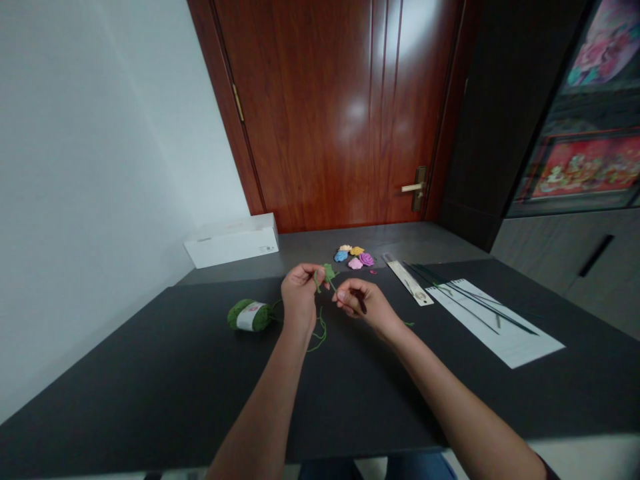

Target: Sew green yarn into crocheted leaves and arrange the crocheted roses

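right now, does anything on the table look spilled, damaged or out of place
Nothing looks spilled or damaged, but a short green strand seems stray: it shows just beside the right wrist, well away from the yarn ball.

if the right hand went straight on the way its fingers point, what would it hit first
Likely the green crocheted piece held in the left hand, then that hand itself. The right hand points toward them, though depth is hard to judge from one view.
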A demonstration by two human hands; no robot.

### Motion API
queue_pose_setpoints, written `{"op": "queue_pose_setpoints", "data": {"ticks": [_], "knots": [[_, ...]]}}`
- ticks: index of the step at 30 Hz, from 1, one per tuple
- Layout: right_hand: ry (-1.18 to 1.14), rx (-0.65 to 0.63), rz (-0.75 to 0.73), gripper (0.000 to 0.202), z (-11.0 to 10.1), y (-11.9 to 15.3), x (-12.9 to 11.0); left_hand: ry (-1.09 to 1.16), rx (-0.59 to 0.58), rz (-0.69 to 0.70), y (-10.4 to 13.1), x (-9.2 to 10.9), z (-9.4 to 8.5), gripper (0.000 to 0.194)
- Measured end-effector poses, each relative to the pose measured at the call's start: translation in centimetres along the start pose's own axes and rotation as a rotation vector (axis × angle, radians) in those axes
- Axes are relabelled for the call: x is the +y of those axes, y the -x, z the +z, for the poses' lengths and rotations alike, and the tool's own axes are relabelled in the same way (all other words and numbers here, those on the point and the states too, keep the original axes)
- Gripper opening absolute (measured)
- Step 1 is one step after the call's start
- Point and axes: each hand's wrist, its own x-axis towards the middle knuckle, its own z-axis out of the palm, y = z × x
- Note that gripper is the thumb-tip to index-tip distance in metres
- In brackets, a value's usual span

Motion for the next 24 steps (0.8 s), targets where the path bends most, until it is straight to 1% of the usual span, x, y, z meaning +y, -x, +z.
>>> {"op": "queue_pose_setpoints", "data": {"ticks": [3,5,7,10,13,15,16,17,18,19,21,22,23,24], "knots": [[0.306,0.066,-0.225,0.032,-0.3,-0.1,0.5,0.009,-0.002,-0.011,-0.1,-0.1,0.0,0.020],[0.466,0.034,-0.332,0.030,-0.3,0.0,0.5,0.013,0.008,-0.016,-0.1,-0.2,-0.1,0.020],[0.543,-0.048,-0.382,0.031,-0.1,0.2,0.4,0.019,0.024,-0.022,-0.1,-0.3,-0.2,0.021],[0.602,-0.149,-0.431,0.032,0.3,0.4,0.0,0.042,0.041,-0.025,-0.1,-0.3,-0.3,0.020],[0.612,-0.261,-0.465,0.032,0.3,0.7,-0.4,0.067,0.051,-0.026,-0.2,-0.4,-0.4,0.021],[0.615,-0.392,-0.425,0.031,-0.1,0.8,-0.4,0.083,0.054,-0.035,-0.3,-0.3,-0.4,0.023],[0.630,-0.454,-0.377,0.030,-0.4,0.9,-0.3,0.091,0.051,-0.032,-0.3,-0.2,-0.4,0.023],[0.658,-0.483,-0.321,0.027,-0.7,0.9,-0.3,0.096,0.042,-0.024,-0.3,-0.2,-0.4,0.024],[0.692,-0.460,-0.268,0.023,-1.1,0.8,-0.2,0.098,0.027,-0.011,-0.2,-0.1,-0.3,0.025],[0.718,-0.381,-0.228,0.020,-1.5,0.7,-0.2,0.097,0.009,0.004,-0.2,0.0,-0.2,0.026],[0.672,-0.115,-0.201,0.014,-1.9,0.4,-0.4,0.084,-0.041,0.022,0.0,0.3,0.0,0.027],[0.576,0.010,-0.198,0.015,-1.9,0.2,-0.5,0.072,-0.069,0.024,0.2,0.4,0.2,0.027],[0.442,0.092,-0.190,0.020,-1.8,0.1,-0.7,0.054,-0.095,0.025,0.4,0.5,0.3,0.027],[0.295,0.133,-0.174,0.027,-1.6,0.0,-1.0,0.031,-0.122,0.029,0.6,0.6,0.5,0.027]]}}
